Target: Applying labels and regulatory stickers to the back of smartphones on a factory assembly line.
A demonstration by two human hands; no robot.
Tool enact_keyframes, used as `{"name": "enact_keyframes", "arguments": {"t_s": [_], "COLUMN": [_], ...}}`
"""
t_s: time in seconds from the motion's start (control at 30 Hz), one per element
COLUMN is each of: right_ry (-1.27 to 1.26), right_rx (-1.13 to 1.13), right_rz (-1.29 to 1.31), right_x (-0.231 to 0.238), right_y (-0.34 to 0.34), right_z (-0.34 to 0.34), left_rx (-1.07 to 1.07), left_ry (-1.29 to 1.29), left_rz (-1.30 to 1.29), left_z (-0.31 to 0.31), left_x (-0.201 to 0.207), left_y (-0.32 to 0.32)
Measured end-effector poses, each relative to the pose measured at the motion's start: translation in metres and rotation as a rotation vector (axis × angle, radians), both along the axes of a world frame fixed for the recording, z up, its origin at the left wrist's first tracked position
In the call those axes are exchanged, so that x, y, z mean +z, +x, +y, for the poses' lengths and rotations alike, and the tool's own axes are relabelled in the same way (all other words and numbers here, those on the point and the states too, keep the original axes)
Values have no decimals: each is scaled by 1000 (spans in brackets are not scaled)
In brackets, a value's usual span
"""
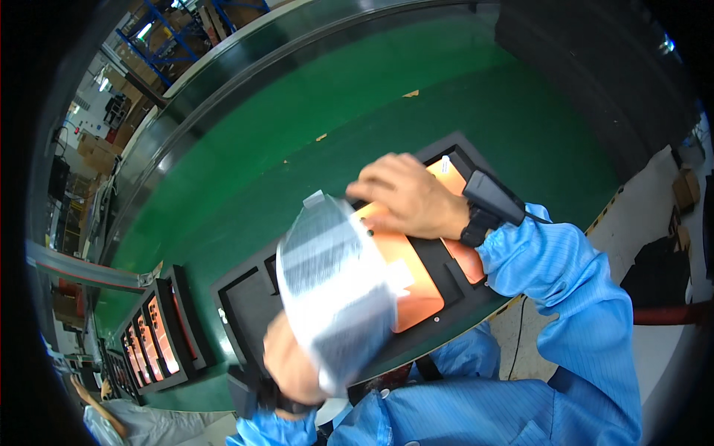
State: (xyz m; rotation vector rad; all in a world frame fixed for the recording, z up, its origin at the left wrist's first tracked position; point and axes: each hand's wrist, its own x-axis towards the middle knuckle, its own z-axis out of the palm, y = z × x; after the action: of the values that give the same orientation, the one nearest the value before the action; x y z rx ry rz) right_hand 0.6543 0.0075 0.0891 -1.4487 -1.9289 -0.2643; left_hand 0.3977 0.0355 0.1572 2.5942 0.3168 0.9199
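Note:
My left hand, slightly blurred, grips the lower edge of a curved, shiny, translucent film sheet. The sheet covers part of a flat orange panel with rounded corners, perhaps a phone back cover; whether they are still joined cannot be told. Over the panel's upper end hovers or rests my right hand, its fingers stretched and apart. Beneath lies a black foam tray with recesses. Another orange panel shows in the tray, partly hidden by my right hand and wrist.
The tray lies on a green work surface with a raised curved rail along its far side. At the left stands another black tray with several orange panels. Beyond it, at the lower left, is a person in grey.

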Motion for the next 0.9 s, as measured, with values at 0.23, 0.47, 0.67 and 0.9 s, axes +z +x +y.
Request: {"name": "enact_keyframes", "arguments": {"t_s": [0.23,0.47,0.67,0.9], "right_ry": [315,193,107,-131], "right_rx": [-209,-220,31,250], "right_rz": [343,457,381,593], "right_x": [38,54,60,46], "right_y": [13,-16,-58,-64], "right_z": [-36,-64,-56,-59], "left_rx": [79,-286,-356,-400], "left_ry": [-282,-1552,-1664,-1616], "left_rz": [51,-24,18,-33], "left_z": [57,75,14,-5], "left_x": [-12,-12,-7,-13], "left_y": [92,79,49,32]}}
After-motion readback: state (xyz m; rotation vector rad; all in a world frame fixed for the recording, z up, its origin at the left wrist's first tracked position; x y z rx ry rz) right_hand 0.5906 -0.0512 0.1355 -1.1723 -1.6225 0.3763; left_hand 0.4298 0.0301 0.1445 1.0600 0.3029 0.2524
